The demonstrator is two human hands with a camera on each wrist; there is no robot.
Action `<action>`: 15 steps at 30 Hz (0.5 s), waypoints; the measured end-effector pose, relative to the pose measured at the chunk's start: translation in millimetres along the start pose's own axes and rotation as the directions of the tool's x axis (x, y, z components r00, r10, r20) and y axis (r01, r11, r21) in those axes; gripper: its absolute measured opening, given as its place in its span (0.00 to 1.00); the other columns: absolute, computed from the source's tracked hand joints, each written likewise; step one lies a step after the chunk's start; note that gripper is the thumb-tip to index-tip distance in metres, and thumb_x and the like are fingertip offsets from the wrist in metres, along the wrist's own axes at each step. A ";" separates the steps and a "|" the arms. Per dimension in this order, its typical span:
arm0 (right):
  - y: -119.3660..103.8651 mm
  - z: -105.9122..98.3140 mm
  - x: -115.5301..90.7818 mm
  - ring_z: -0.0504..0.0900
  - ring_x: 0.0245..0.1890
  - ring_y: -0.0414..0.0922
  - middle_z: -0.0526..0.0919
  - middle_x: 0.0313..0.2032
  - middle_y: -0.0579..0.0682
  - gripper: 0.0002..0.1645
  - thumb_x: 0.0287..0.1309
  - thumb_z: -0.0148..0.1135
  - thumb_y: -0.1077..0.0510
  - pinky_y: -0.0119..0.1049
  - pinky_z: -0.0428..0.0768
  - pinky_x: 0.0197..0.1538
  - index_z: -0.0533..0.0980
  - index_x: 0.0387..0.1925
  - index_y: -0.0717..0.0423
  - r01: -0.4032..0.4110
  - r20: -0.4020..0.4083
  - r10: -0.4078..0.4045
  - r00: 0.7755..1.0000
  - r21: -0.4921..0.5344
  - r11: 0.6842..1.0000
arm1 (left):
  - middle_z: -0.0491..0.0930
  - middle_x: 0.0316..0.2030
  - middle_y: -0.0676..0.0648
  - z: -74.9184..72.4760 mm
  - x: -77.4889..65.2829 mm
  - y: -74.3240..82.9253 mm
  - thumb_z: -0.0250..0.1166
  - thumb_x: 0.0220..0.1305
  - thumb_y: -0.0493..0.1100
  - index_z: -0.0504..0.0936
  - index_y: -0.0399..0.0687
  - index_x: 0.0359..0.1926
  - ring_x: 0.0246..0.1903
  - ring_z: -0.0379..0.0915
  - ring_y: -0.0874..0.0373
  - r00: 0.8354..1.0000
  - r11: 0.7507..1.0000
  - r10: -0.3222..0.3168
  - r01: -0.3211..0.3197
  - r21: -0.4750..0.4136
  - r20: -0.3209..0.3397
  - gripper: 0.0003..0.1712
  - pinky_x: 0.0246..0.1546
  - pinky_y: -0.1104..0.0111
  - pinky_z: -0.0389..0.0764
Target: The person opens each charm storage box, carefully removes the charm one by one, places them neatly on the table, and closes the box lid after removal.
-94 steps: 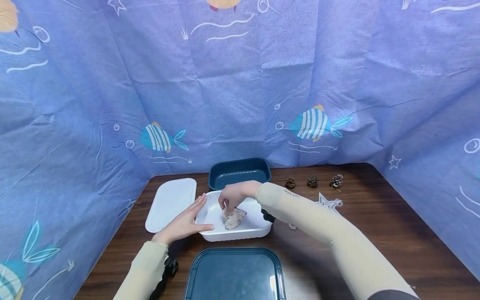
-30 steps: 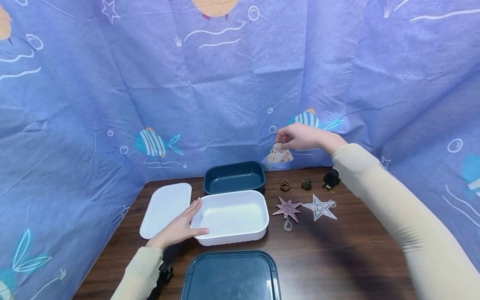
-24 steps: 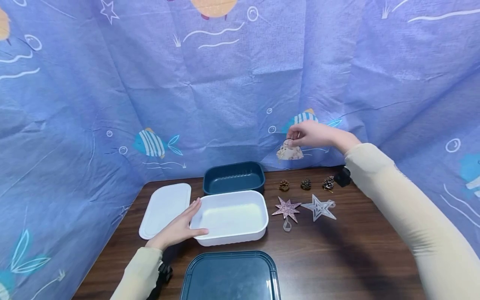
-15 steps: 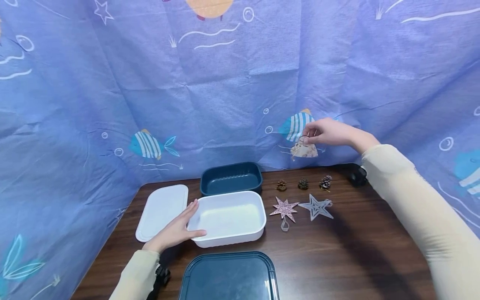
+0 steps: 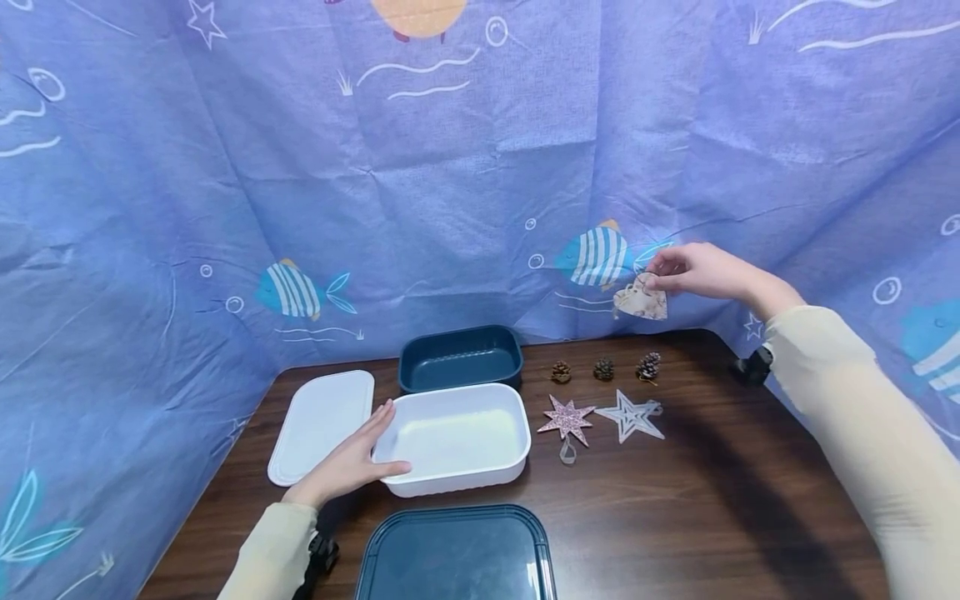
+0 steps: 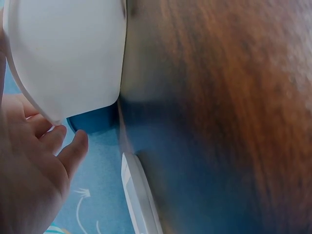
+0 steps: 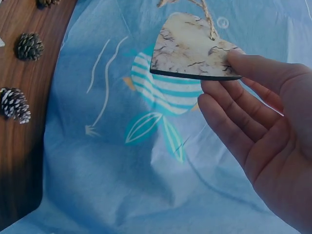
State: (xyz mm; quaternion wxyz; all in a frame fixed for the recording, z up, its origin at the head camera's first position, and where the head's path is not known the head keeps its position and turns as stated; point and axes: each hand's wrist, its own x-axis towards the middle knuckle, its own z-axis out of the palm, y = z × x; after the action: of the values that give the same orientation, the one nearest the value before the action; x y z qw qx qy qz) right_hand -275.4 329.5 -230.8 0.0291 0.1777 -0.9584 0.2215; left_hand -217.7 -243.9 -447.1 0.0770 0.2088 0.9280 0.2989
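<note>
Between thumb and fingers, my right hand [image 5: 705, 268] pinches a heart-shaped wooden ornament [image 5: 642, 297] by its edge, up in the air over the back right of the table. The right wrist view shows the heart ornament [image 7: 187, 46] with a bark-like pattern, a dark edge and a twine loop. My left hand [image 5: 348, 462] rests against the left end of a white rectangular container [image 5: 465, 483], fingers extended along its rim and thumb near the front corner. The container's inside is bare. The left wrist view shows the fingertips touching the rim.
Behind the white container stands a dark blue container [image 5: 461, 367]. A white lid [image 5: 322, 425] lies at left, a dark blue lid [image 5: 457, 554] in front. Right of the container lie a pink glitter star [image 5: 567, 418], a silver star [image 5: 628, 417] and three pine cones [image 5: 603, 369] in a row.
My right hand has lifted the heart ornament out of the white container and carried it right, past the pine cones. My left hand stays at the container's left end.
</note>
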 end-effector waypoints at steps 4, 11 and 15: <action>10.5 0.9 -6.8 0.85 0.35 0.45 0.87 0.39 0.52 0.22 0.69 0.64 0.49 0.38 0.84 0.42 0.77 0.54 0.62 -0.070 -0.003 0.070 0.998 0.118 0.991 | 0.40 0.80 0.48 -0.2 -0.9 0.5 0.69 0.55 0.72 0.46 0.49 0.81 0.78 0.36 0.48 1.000 1.000 -0.003 0.003 0.000 0.003 0.65 0.72 0.42 0.51; 29.1 4.8 -20.3 0.85 0.35 0.45 0.86 0.39 0.54 0.26 0.71 0.61 0.51 0.33 0.84 0.41 0.73 0.58 0.68 -0.124 -0.016 0.131 0.991 0.217 0.968 | 0.41 0.80 0.46 -0.6 -0.7 1.5 0.68 0.55 0.73 0.47 0.49 0.81 0.78 0.36 0.46 1.000 1.000 0.000 0.000 0.004 -0.002 0.65 0.72 0.40 0.52; 38.5 8.1 -29.2 0.85 0.35 0.44 0.86 0.39 0.54 0.27 0.72 0.60 0.48 0.32 0.82 0.42 0.73 0.58 0.66 -0.140 -0.016 0.147 0.989 0.209 0.968 | 0.41 0.80 0.47 0.9 -0.3 -0.5 0.68 0.55 0.73 0.47 0.50 0.81 0.78 0.37 0.46 1.000 1.000 0.001 -0.001 0.000 -0.006 0.64 0.72 0.40 0.52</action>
State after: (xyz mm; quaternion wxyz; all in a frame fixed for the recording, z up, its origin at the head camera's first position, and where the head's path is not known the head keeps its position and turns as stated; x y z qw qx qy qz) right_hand -261.5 367.8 -258.0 0.0095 0.1064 -0.9398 0.3245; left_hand -217.3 -244.0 -448.1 0.0741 0.2083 0.9282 0.2995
